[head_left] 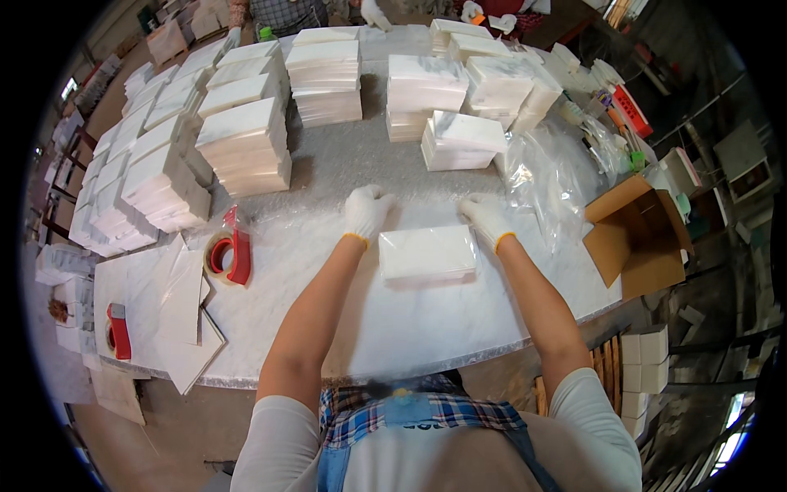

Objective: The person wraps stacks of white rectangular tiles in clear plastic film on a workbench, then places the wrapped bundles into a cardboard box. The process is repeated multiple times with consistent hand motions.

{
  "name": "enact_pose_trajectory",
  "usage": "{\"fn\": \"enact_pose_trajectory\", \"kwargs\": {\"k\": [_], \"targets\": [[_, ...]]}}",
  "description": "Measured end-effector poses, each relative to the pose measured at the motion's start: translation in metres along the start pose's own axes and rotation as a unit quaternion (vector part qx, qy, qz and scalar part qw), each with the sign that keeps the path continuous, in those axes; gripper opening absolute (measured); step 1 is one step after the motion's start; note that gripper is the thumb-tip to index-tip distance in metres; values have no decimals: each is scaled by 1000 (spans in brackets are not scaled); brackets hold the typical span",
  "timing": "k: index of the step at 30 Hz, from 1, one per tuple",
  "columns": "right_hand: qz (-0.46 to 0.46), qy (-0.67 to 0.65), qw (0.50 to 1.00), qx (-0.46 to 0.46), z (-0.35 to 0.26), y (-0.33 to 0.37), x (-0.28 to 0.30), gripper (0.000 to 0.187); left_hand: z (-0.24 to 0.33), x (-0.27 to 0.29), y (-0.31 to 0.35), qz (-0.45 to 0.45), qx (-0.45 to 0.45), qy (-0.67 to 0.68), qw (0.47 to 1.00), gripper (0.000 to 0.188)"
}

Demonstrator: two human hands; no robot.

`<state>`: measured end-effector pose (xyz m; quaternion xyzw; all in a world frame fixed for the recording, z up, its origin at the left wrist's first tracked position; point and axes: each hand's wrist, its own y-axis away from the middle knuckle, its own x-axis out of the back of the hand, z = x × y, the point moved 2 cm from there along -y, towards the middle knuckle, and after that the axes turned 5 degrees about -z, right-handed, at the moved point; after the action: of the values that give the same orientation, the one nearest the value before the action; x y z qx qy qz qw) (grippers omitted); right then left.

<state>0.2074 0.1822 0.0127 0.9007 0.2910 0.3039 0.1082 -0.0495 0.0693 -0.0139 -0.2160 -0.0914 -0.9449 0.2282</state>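
Note:
On the pale tabletop [328, 328] right in front of me lies a stack of white marble tiles [427, 252] under shiny clear film. Just beyond its left far corner is my left hand [368, 211], in a white knit glove with a yellow cuff, its fingers curled closed. My right hand [486, 216], gloved the same way, is beyond the stack's right far corner, fingers bent together. What either hand pinches, if anything, is too faint to make out. Neither glove appears to touch the tiles. A small tile stack [465, 141] stands farther off, beyond my right hand.
Tall tile stacks [242, 148] line the left and far side. Clear plastic bags [549, 176] lie right of my hand, near an open cardboard box [635, 234]. Left are a red tape dispenser [238, 256] and a second red dispenser [120, 331]. Another person's gloved hand [375, 15] shows at the far edge.

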Motion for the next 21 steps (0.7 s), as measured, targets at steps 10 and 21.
{"fn": "enact_pose_trajectory", "kwargs": {"k": [10, 21], "targets": [[231, 474, 807, 267, -87, -62, 78, 90, 11, 4, 15, -12, 2, 32, 999, 26], [-12, 423, 892, 159, -118, -82, 104, 95, 18, 5, 17, -25, -20, -17, 999, 29]]}}
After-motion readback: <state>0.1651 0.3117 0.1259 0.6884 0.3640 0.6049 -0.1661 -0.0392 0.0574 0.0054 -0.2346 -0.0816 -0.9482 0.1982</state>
